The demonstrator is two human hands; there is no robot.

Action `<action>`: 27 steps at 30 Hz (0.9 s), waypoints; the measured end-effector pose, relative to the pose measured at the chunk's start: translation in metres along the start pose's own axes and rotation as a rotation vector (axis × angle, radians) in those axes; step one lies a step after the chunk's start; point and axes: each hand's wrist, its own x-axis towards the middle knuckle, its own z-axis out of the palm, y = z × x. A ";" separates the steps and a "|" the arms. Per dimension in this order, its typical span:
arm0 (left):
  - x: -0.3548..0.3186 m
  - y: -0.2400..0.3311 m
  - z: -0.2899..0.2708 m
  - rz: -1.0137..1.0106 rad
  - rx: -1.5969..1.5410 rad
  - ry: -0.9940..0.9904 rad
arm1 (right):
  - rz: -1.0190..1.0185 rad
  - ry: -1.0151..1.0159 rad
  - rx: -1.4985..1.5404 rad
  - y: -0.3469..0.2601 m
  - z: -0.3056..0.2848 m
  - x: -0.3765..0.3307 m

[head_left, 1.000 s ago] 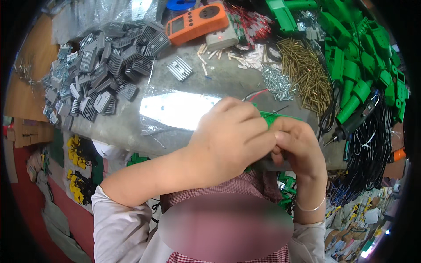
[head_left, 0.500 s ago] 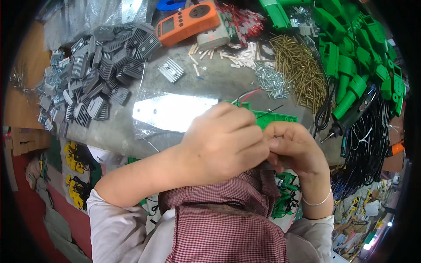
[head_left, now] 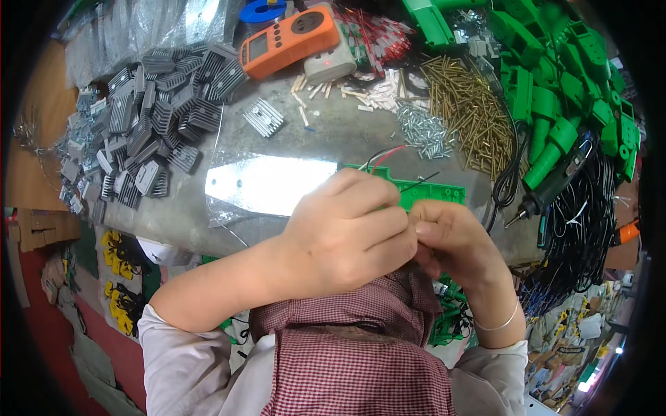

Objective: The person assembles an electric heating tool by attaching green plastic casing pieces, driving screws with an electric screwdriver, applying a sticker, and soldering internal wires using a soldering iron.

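Note:
My left hand (head_left: 350, 232) is closed, with its knuckles facing up. It meets my right hand (head_left: 454, 243), whose thumb and fingers are pinched together. Whatever they hold between the fingertips is too small and hidden to name. Just beyond the hands lies a green plastic half-shell (head_left: 437, 191). Red, white and black wires (head_left: 380, 157) rise from it. A shiny pointed metal plate (head_left: 267, 182) in clear film extends left from the shell and is partly covered by my left hand.
Finned grey heat sinks (head_left: 149, 114) are heaped at left, with a single heat sink (head_left: 263, 117) apart. An orange meter (head_left: 288, 41) stands at the back. Silver screws (head_left: 424, 130), brass pins (head_left: 468, 104), green housings (head_left: 548, 90), a soldering iron (head_left: 548, 191) and black cables (head_left: 572, 222) fill the right.
The bench things appear shifted slightly left in the view. Both hands stay together in nearly the same closed pose, with the right fingers slightly blurred.

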 end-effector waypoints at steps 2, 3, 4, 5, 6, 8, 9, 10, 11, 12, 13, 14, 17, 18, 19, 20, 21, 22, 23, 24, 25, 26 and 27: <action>-0.001 0.001 0.000 -0.032 -0.014 -0.001 | -0.034 0.152 -0.125 0.005 0.014 -0.007; 0.001 0.002 -0.001 -0.135 -0.106 0.002 | -0.462 0.306 -0.655 0.010 0.017 -0.008; 0.002 0.003 -0.001 -0.233 -0.201 0.004 | -0.897 0.455 -1.181 0.015 0.020 -0.007; 0.004 0.003 -0.002 -0.232 -0.201 0.003 | -1.030 0.501 -1.328 0.018 0.021 -0.005; 0.005 0.003 -0.003 -0.247 -0.207 -0.015 | -1.030 0.504 -1.326 0.018 0.022 -0.005; 0.005 0.002 -0.004 -0.255 -0.215 -0.038 | -0.983 0.480 -1.345 0.015 0.023 -0.005; 0.005 0.001 -0.004 -0.210 -0.189 -0.052 | -0.983 0.487 -1.342 0.012 0.023 -0.005; 0.005 0.001 -0.003 -0.166 -0.163 -0.066 | -0.841 0.435 -1.218 0.009 0.023 -0.006; 0.004 0.001 -0.003 -0.165 -0.166 -0.070 | -0.701 0.382 -1.091 0.006 0.023 -0.007; 0.002 0.001 -0.003 -0.140 -0.132 -0.068 | -0.700 0.386 -1.088 0.005 0.023 -0.008; 0.001 0.001 -0.003 -0.115 -0.097 -0.063 | -0.601 0.347 -0.961 0.003 0.023 -0.008; 0.001 0.001 -0.004 -0.114 -0.098 -0.065 | -0.503 0.306 -0.834 0.003 0.021 -0.009; 0.008 0.002 -0.014 -0.262 -0.213 -0.095 | -0.758 0.350 -0.949 0.010 0.008 -0.009; 0.012 -0.001 -0.021 -0.299 -0.265 -0.086 | -0.757 0.350 -0.949 0.006 0.006 -0.013; 0.015 -0.003 -0.025 -0.336 -0.318 -0.077 | -0.747 0.345 -0.947 -0.001 0.005 -0.017; 0.017 -0.005 -0.025 -0.337 -0.268 -0.047 | -0.736 0.341 -0.946 -0.005 0.002 -0.021; 0.021 -0.003 -0.022 -0.363 -0.211 -0.025 | -0.736 0.307 -0.991 -0.003 -0.008 -0.022; 0.027 0.000 -0.018 -0.390 -0.150 -0.002 | -0.736 0.302 -0.993 -0.006 -0.005 -0.025; 0.028 0.001 -0.011 -0.393 -0.148 0.003 | -0.565 0.354 -0.794 -0.010 -0.001 -0.030; 0.029 0.001 -0.004 -0.407 -0.133 0.003 | -0.394 0.400 -0.595 -0.012 0.001 -0.034; 0.029 0.001 0.001 -0.416 -0.123 0.001 | -0.367 0.410 -0.495 -0.012 -0.001 -0.036; 0.029 0.001 0.002 -0.414 -0.127 0.005 | -0.367 0.414 -0.499 -0.012 -0.005 -0.039; 0.029 0.002 0.003 -0.400 -0.144 -0.003 | -0.341 0.421 -0.475 -0.013 -0.010 -0.042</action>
